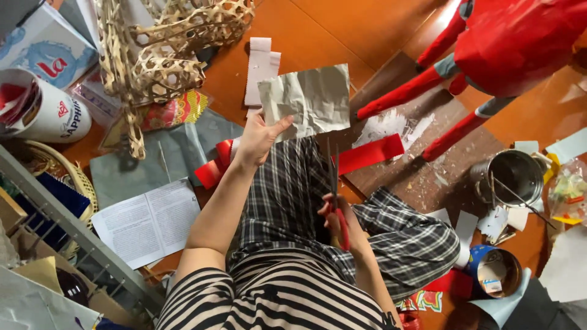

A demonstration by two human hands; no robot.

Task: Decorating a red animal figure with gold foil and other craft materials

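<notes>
My left hand (257, 137) holds up a crumpled silver sheet of paper (313, 98) by its lower left corner, above my lap. My right hand (337, 221) grips red-handled scissors (334, 189), blades pointing up toward the sheet's lower edge; the blades look nearly closed and sit just below the paper. A red paper strip (370, 154) lies on the floor beyond my knee, and another red piece (215, 164) lies under my left wrist. I sit cross-legged in plaid trousers (391, 238).
A woven bamboo frame (162, 55) stands at top left beside a white tub (46, 113). A red papier-mâché figure (501, 49) stands at top right on brown board (422, 177). A metal can (513, 177), a glue tin (495, 272), a printed sheet (147, 223) and paper scraps surround me.
</notes>
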